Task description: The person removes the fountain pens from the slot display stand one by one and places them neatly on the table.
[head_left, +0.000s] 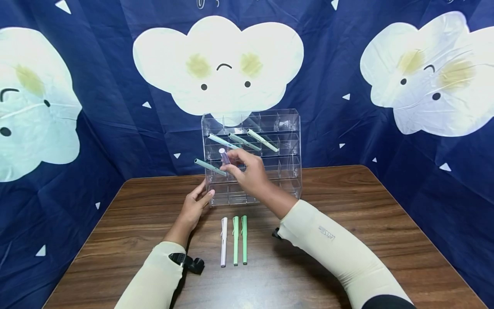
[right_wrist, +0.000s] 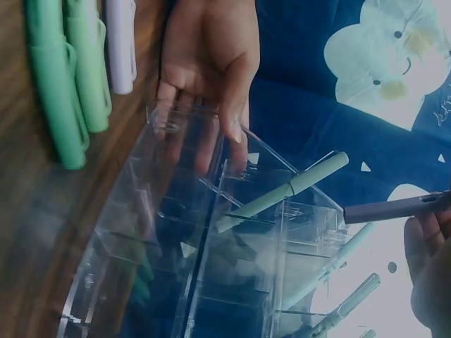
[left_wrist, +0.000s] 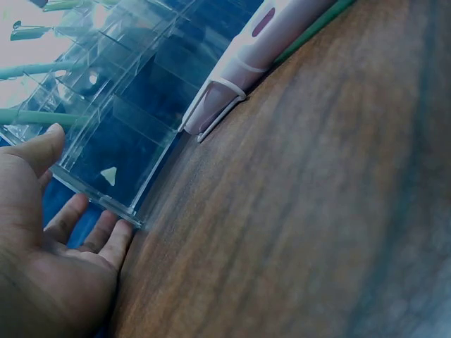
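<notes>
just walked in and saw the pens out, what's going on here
A person is working at a clear rack of small compartments standing on a wooden table. The left hand rests with straight fingers against the rack's lower left side. The right hand holds a purple pen in front of the rack. Four pale green pens already stick out of compartments. Three more pens, one pale lilac and two green, lie on the table.

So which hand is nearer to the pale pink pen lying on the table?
The left hand. It rests against the clear organizer's lower left side, just up and left of the pale pink pen. The right hand is raised higher, holding a purple pen at the organizer's front.
</notes>
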A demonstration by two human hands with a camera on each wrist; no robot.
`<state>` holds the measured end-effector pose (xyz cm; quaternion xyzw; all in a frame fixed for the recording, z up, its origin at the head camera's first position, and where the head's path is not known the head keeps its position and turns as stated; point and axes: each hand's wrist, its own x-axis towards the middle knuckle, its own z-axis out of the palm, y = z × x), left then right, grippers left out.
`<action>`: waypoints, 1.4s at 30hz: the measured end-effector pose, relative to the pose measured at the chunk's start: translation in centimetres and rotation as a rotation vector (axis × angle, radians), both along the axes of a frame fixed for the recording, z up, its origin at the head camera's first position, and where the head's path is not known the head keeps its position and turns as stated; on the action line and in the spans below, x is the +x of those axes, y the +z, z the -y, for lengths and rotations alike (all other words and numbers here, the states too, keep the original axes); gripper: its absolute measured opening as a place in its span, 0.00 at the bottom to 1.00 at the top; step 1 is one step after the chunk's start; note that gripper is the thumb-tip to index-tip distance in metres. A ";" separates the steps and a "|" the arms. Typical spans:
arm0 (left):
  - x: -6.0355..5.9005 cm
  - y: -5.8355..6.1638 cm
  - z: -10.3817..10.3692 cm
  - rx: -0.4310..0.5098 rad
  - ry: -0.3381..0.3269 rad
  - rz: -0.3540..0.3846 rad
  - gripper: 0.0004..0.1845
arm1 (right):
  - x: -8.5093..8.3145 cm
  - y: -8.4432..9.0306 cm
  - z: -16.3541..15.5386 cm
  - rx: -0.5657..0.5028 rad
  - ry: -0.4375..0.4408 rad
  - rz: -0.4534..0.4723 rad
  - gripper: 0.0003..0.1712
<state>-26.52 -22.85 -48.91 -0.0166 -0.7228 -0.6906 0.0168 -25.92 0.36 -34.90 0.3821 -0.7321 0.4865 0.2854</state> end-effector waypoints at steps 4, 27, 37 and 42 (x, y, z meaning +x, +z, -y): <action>0.1 0.1 0.0 -0.003 0.002 0.001 0.37 | 0.9 -0.9 -1.2 -0.032 0.059 0.091 0.16; -0.1 -0.1 0.1 -0.001 -0.004 -0.006 0.37 | 2.5 -3.7 -5.7 -0.199 0.187 0.566 0.26; -0.1 0.0 0.0 0.008 0.002 -0.008 0.37 | 3.5 -5.4 -7.4 -0.088 0.207 0.724 0.52; -0.1 0.0 -0.1 0.012 0.002 -0.006 0.37 | 3.5 -6.2 -7.9 -0.029 0.209 0.761 0.48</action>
